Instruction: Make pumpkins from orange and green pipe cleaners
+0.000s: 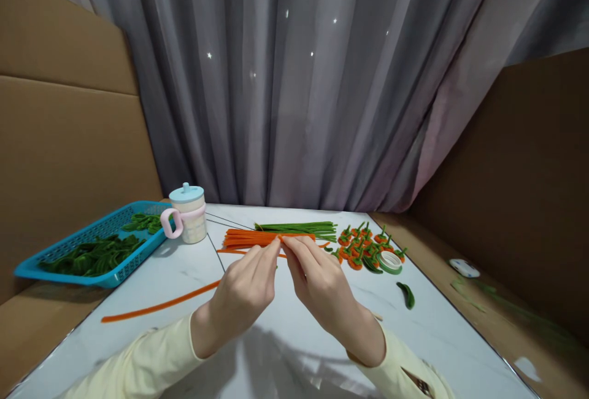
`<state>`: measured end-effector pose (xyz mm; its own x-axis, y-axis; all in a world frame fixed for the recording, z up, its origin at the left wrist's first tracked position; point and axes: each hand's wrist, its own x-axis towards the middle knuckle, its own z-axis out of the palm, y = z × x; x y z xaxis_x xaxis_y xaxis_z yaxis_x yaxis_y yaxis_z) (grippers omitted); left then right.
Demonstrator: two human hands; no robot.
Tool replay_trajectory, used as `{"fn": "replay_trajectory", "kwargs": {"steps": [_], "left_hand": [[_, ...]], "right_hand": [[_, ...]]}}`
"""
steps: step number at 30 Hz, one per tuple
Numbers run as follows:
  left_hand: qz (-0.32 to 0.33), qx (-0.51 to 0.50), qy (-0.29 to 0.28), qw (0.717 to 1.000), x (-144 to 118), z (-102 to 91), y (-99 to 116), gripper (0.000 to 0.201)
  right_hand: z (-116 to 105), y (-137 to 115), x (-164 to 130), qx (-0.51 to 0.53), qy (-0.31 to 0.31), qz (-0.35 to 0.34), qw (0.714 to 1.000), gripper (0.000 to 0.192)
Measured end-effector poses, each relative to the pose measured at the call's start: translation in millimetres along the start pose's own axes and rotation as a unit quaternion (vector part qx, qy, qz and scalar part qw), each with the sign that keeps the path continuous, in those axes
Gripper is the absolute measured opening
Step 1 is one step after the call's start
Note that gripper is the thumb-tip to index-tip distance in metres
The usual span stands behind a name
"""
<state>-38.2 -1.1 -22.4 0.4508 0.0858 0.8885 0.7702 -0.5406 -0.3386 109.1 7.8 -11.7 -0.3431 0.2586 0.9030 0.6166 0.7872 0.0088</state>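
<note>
My left hand [243,285] and my right hand [324,282] meet fingertip to fingertip above the middle of the table. Both are closed in a pinch on an orange pipe cleaner [161,306], whose long fuzzy tail runs out to the left from behind my left hand. The bit between the fingertips is mostly covered. Just behind them lies a bundle of orange pipe cleaners [242,238], with a bundle of green ones [294,227] farther back. Several small orange pieces with green stems [355,261] sit to the right of my right hand.
A blue basket [113,277] of green curled pieces stands at the left, beside a lidded cup [196,227] with a pink handle. On the right are a roll of green tape [390,262] and a curved green piece [407,296]. Cardboard walls [69,141] flank the table.
</note>
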Motion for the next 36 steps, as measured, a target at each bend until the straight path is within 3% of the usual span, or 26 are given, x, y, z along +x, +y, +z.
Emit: {"fn": "replay_trajectory", "kwargs": {"steps": [16,24,31,36], "left_hand": [[-0.009,-0.034,-0.036,0.999,-1,-2.4,0,0.026],[-0.030,-0.094,-0.051,0.994,2,-1.5,-4,0.022],[-0.083,-0.186,-0.142,0.969,6,-9.4,-7,0.024],[-0.135,-0.262,-0.174,0.940,12,-13.5,-11,0.020]], "right_hand": [[-6,6,1,-0.035,-0.051,-0.061,0.996,0.025],[-18,12,6,-0.045,-0.121,-0.089,0.988,0.027],[-24,17,10,-0.066,-0.172,-0.100,0.978,0.030],[-24,19,9,-0.025,-0.176,-0.085,0.980,0.024]]}}
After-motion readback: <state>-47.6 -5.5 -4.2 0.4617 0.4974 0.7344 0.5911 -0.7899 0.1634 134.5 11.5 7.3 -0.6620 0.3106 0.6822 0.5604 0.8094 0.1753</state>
